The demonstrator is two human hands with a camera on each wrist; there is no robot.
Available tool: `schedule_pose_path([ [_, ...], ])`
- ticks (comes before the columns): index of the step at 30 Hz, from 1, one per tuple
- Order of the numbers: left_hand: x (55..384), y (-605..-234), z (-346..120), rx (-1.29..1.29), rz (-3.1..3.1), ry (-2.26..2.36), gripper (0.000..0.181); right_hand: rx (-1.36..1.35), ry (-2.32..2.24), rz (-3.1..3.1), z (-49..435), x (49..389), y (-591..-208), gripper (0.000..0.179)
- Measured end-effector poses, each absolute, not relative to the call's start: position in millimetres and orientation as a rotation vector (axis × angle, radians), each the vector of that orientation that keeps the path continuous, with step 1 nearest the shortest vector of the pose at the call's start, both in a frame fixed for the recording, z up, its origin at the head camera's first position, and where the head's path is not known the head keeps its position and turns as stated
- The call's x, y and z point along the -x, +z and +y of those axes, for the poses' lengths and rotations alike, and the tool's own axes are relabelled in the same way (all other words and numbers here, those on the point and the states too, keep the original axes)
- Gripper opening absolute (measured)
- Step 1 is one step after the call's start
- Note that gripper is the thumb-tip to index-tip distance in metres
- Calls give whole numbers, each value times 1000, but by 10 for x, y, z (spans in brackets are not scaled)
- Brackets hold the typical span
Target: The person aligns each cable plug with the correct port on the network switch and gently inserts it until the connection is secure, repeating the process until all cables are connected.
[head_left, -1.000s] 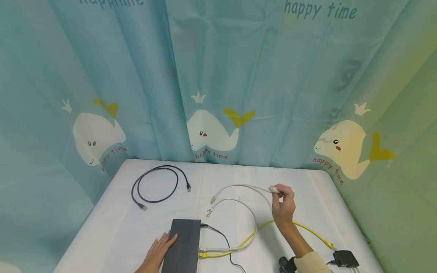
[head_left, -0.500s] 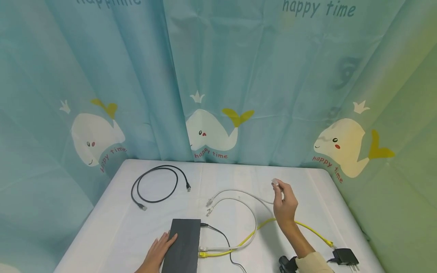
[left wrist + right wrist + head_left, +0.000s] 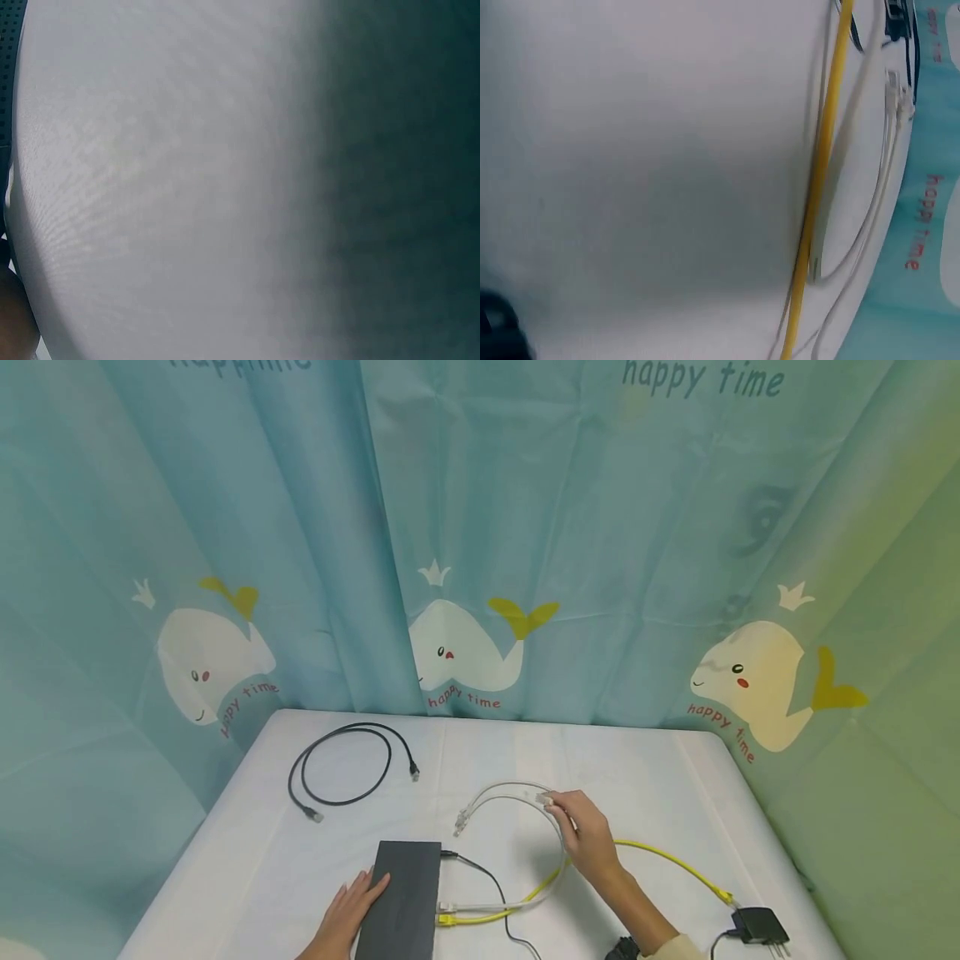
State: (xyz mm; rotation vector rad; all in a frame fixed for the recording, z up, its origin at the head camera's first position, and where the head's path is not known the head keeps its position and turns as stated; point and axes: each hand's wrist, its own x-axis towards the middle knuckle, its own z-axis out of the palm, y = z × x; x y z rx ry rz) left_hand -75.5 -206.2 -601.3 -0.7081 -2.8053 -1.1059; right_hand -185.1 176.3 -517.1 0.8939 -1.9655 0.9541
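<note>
My left hand (image 3: 347, 910) rests at the left edge of a flat black box (image 3: 405, 893), fingers on its top. In the left wrist view only a sliver of that box's perforated side (image 3: 7, 67) and a bit of the hand (image 3: 15, 319) show. My right hand (image 3: 588, 839) pinches the clear plug (image 3: 544, 798) of a white network cable (image 3: 510, 783) above the table. Its other end lies close to the free plug (image 3: 457, 832) of a second white network cable (image 3: 561, 839), which runs into the box's right side. A yellow network cable (image 3: 675, 860) enters the box just below it.
The yellow cable leads to a small black adapter (image 3: 759, 927) with prongs at the right. A thin black lead (image 3: 491, 875) leaves the box's upper right corner. At the back left lies a coiled black network cable (image 3: 303, 777). A patterned curtain (image 3: 480, 527) hangs behind the table.
My right hand, holding the white cable's plug, rose slightly, then moved left and down toward the box. The cable's other end slid toward the second white cable's plug. My left hand stays put.
</note>
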Motion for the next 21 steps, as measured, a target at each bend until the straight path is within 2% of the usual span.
schedule_pose_path([
  [3, 756, -6015, -2061, 708, -2807, -1077, 94, -951, 948, -2044, 1704, 1801, -5201, 23],
  [7, 758, -6025, -2064, 711, -2801, -1067, 96, -1002, 990, -2186, 1627, 1757, -5241, 8],
  [13, 758, -6030, -2064, 722, -2775, -1064, 96, -1067, 1060, -2391, 1474, 1676, -5279, 7],
  [21, 749, -6023, -2058, 741, -2757, -1063, 95, -1120, 1168, -2534, 1316, 1588, -5396, 16],
])
